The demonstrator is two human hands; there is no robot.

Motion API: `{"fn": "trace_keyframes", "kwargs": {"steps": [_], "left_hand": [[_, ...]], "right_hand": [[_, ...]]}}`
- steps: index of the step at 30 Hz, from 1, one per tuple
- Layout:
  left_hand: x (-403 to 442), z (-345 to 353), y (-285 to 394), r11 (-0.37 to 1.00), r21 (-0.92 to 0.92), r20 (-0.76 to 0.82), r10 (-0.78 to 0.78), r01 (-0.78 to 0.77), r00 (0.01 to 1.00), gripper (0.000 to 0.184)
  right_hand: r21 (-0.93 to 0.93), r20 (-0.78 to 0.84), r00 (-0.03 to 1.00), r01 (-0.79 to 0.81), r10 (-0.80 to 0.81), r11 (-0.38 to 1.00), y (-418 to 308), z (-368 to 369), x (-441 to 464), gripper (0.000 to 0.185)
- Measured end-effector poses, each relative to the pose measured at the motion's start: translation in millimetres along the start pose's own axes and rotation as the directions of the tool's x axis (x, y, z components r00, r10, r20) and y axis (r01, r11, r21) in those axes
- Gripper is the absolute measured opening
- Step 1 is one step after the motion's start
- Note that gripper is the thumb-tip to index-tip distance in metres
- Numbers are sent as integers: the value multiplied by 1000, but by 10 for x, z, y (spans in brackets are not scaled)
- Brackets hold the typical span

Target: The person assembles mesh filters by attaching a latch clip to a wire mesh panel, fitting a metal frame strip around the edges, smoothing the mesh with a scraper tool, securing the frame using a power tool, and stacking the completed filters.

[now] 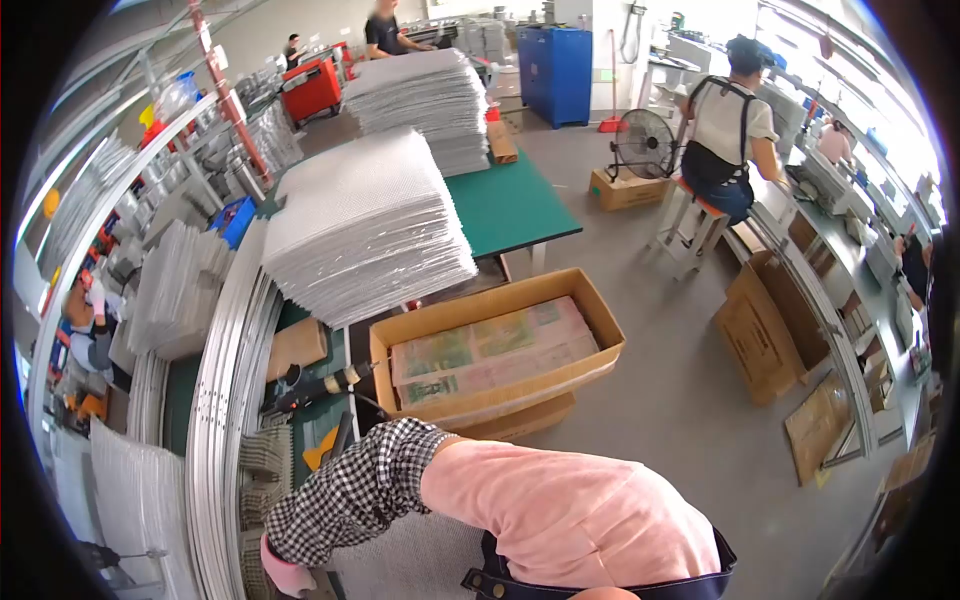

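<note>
My right hand (285, 572), in a pink glove, is at the bottom left beside the metal parts (265, 455) and the edge of a textured grey sheet (405, 560). Its fingers are mostly hidden, so what it holds, if anything, cannot be made out. A checkered sleeve cover (365, 490) and a pink sleeve (570, 500) cover the arm. Left of the hand run long silvery metal profiles (212, 400). A black power tool (310, 390) lies above it, near a yellow-orange object (320, 450). My left hand is out of view.
An open cardboard box (495, 405) holds pinkish and green printed packs. Stacks of grey sheets (365, 220) stand on a green table (510, 205). A person (735, 130) sits by a fan (643, 145) at the right; another person (95, 320) works at the left.
</note>
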State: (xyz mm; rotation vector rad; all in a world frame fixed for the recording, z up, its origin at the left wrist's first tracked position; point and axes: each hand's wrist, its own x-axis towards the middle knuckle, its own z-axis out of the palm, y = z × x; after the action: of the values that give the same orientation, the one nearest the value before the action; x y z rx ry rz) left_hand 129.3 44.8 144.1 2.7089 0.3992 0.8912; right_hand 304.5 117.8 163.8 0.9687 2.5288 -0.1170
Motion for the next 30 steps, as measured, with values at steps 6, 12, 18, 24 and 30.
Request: {"fn": "trace_keyframes", "kwargs": {"steps": [6, 12, 18, 24, 30], "left_hand": [[-102, -196, 432, 628, -287, 42, -746, 724, 664, 51], [-199, -265, 560, 662, -170, -47, -746, 730, 664, 48], [-364, -257, 562, 781, -94, -119, -625, 617, 772, 22], [-97, -427, 620, 835, 146, -98, -522, 531, 847, 24], [376, -242, 417, 693, 117, 591, -624, 711, 511, 45]], "right_hand": [[597, -570, 817, 342, 83, 726, -104, 343, -1107, 57], [594, -331, 943, 180, 35, 784, -187, 398, -1153, 45], [701, -172, 985, 112, 15, 704, -181, 176, -1140, 45], [692, -73, 995, 1, 68, 722, -270, 39, -1140, 36], [667, -140, 987, 32, 83, 744, -353, -30, -1282, 27]]}}
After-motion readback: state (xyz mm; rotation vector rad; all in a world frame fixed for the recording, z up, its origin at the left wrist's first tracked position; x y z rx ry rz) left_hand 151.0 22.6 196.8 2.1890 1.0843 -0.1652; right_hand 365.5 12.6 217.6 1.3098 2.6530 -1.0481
